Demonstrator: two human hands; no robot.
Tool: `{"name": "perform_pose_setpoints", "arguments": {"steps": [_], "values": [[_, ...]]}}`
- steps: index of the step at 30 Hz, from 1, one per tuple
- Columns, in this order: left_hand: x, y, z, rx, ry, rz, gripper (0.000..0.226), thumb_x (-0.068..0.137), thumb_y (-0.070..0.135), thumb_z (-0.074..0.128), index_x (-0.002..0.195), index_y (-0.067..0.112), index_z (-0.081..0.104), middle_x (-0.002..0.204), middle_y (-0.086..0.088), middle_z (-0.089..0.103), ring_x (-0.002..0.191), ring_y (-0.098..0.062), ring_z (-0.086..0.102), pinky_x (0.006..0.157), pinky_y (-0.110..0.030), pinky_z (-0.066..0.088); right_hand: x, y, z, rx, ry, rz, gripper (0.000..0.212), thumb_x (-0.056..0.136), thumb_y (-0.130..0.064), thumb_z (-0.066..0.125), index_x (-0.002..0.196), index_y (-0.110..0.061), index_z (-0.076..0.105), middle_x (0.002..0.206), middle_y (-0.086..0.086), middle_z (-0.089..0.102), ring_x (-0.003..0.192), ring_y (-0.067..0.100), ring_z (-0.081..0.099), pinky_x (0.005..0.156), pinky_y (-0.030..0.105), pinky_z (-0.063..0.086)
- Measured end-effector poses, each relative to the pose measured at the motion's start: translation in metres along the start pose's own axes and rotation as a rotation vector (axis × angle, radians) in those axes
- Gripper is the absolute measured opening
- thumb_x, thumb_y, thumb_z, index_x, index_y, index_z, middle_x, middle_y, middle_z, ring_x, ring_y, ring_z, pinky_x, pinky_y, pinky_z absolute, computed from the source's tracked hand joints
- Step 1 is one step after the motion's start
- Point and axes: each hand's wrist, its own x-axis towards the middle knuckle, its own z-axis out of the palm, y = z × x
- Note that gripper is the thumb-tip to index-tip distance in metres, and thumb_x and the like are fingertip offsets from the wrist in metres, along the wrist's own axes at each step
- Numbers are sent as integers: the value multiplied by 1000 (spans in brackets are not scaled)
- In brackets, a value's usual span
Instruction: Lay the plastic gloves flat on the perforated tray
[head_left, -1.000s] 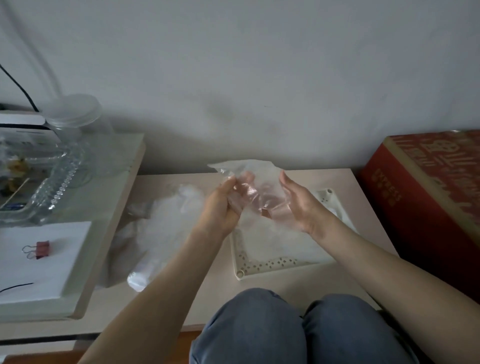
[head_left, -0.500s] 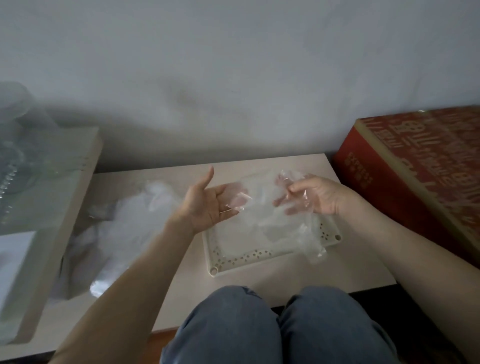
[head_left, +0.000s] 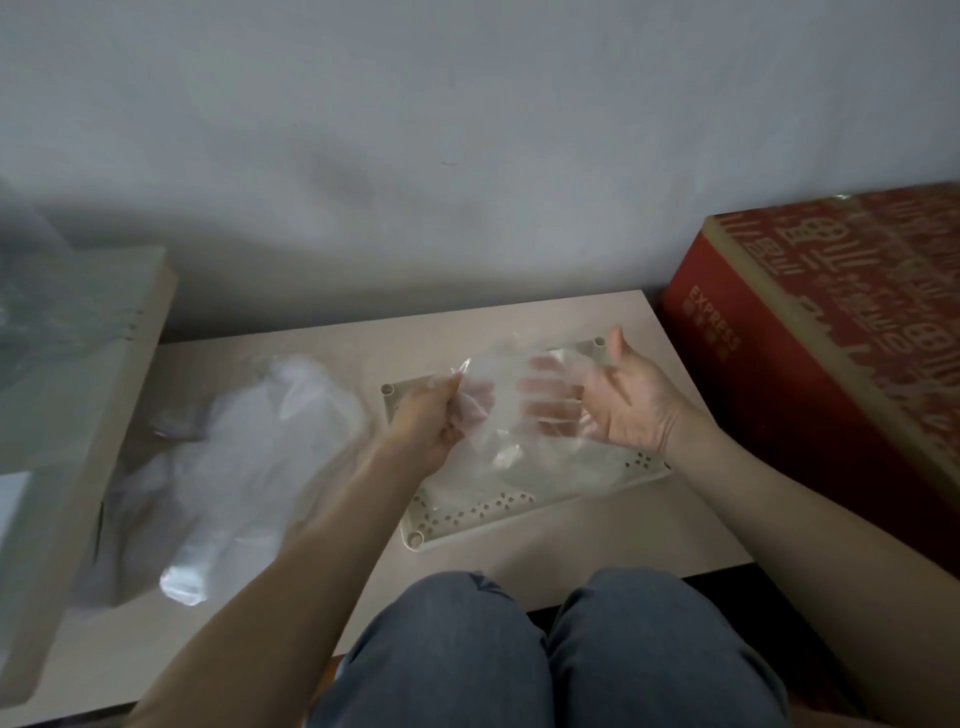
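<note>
The thin, clear, crinkled plastic glove (head_left: 498, 410) is stretched between both hands just above the cream-coloured perforated plastic tray (head_left: 470, 512), which sits on the pale low table (head_left: 571, 540) with other clear film already lying on it. A second ago the glove was bunched between the palms, well above the tray; half a second ago it was lower and starting to spread; now it is drawn out into a wider sheet close over the tray, so I judge the laying-down step to be nearly there, with only the lowering and smoothing left. The left hand (head_left: 434, 423) is curled closed, pinching the glove's left edge between thumb and fingers, wrist turned inward. The right hand (head_left: 618, 405) is spread wide, palm up, thumb raised, its fingers behind the film and supporting it rather than gripping. To the left on the table lies a loose heap of clear plastic gloves (head_left: 234, 457).
</note>
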Motion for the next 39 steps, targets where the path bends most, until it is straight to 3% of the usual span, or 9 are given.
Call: {"name": "perform_pose_setpoints", "arguments": {"steps": [3,6,11,14,18,21,27,33,39], "values": [[-3,-2,5,-75,10,5,21,97,17,54,85,4,66,71,-5,71,64,-14,68,58,-25,56,3,6,3,28,-46,34,95,66,-59,75,138,-3,47,135,26,51,123,45,50,104,58,40],[-4,-2,11,-165,24,13,21,97,17,54,103,0,66,88,-9,72,77,-20,69,62,-29,59,4,12,9,-24,-32,76,62,71,-41,79,119,-4,66,125,20,62,113,38,61,100,53,43],[-12,4,14,-148,-41,37,26,97,2,42,117,14,54,97,-6,71,77,-21,66,48,-20,51,0,11,20,-96,269,36,19,79,-20,61,77,-11,77,83,8,74,60,17,66,62,30,58],[-17,5,6,-122,-195,-4,38,92,-9,37,117,16,51,103,-12,69,77,-23,68,64,-29,56,-4,4,9,-316,350,61,25,84,-20,64,109,-17,68,94,6,74,56,13,53,47,20,46],[-19,4,-8,5,-314,-92,25,90,11,45,109,11,61,97,-13,70,78,-25,66,75,-36,51,-9,-2,-7,-593,199,141,49,90,3,52,132,-24,52,94,9,70,40,4,31,37,14,28],[-14,5,-13,46,-332,-141,22,88,28,53,97,12,65,87,-9,70,70,-21,66,68,-31,52,-5,-7,-12,-727,121,174,54,91,10,44,131,-25,52,94,10,70,40,4,25,37,13,23],[-9,-1,-12,540,-135,53,10,95,13,56,88,9,62,70,-1,68,47,-7,58,48,-18,47,2,-11,-11,-933,147,208,55,90,10,43,126,-30,54,91,7,69,41,4,32,41,16,33],[-3,-9,-9,874,29,310,11,97,17,49,89,13,56,72,2,66,58,-12,58,58,-25,49,9,-6,-21,-1041,246,108,55,90,10,45,136,-20,50,66,-9,66,64,19,39,47,17,32],[-5,-12,-19,1187,83,572,12,101,19,40,94,11,45,70,-3,58,67,-27,57,63,-40,44,17,1,-19,-1124,269,15,53,91,-2,52,130,-38,52,68,-19,64,74,19,48,55,20,39]]}}
